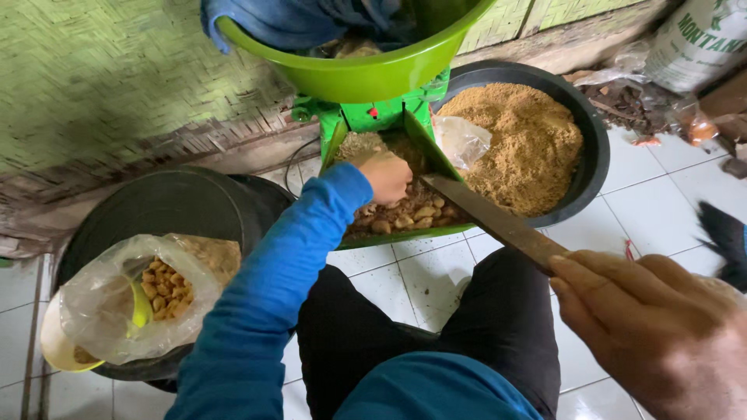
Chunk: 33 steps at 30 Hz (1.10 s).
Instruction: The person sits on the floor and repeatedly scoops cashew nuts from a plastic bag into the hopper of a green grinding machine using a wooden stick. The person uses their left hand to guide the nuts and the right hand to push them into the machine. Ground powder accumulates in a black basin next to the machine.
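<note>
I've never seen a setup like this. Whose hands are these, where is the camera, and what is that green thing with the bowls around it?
There is one picture, taken by a camera worn on a person's head, looking down at their own lap and hands. The left hand, in a blue sleeve, reaches into the green chute of a small green machine, among pale brown lumps. The right hand holds a long flat stick that points into the same chute. On the tiled floor, a black basin holds brown powder. Another black basin holds a clear plastic bag of similar lumps.
</note>
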Tool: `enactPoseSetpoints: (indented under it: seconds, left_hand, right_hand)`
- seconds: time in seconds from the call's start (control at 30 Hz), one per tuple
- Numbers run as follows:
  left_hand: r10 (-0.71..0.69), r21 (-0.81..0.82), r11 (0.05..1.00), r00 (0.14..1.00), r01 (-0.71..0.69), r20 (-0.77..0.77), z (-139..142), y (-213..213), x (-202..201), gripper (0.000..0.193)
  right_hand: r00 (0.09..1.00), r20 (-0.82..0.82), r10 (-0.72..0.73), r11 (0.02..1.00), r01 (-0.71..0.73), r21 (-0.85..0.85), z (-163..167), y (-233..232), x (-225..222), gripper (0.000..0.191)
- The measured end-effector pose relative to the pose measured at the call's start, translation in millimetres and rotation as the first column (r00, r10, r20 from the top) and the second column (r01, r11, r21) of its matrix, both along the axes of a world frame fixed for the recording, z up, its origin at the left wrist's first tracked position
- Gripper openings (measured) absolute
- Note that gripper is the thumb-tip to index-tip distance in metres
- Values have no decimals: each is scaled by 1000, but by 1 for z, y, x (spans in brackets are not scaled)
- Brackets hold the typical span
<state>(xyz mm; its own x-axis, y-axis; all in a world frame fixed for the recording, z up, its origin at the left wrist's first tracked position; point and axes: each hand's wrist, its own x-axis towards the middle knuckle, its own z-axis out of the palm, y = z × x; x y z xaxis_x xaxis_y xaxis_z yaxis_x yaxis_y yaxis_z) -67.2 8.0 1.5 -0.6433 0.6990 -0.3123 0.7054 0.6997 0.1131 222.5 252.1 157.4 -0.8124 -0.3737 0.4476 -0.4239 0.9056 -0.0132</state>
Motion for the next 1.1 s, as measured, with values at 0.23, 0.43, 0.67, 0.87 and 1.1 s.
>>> enactPoseSetpoints:
  seconds: [0.23,0.43,0.67,0.87,1.1]
  left_hand:
    - [-80,168,983,997,76,22,27,-11,31,31]
    - [-107,264,953,981,148,-164,28,-17,65,37]
    - [6,487,857,942,169,-337,21,-29,94,18]
    - [116,552,823,913,132,-391,14,-32,109,22]
    - [172,588,803,907,96,-383,12,-34,113,20]
  right_hand:
    - [997,28,75,992,-71,-107,-25,-2,-15,30]
    - [997,-32,66,992,-70,-110,-35,-27,-49,31]
    - [994,-98,50,990,-62,-124,-40,-27,-37,32]
    - [991,-106,78,975,-98,-201,-58,-43,-71,32]
    - [990,-134,49,977,-75,-200,-62,-47,-58,29]
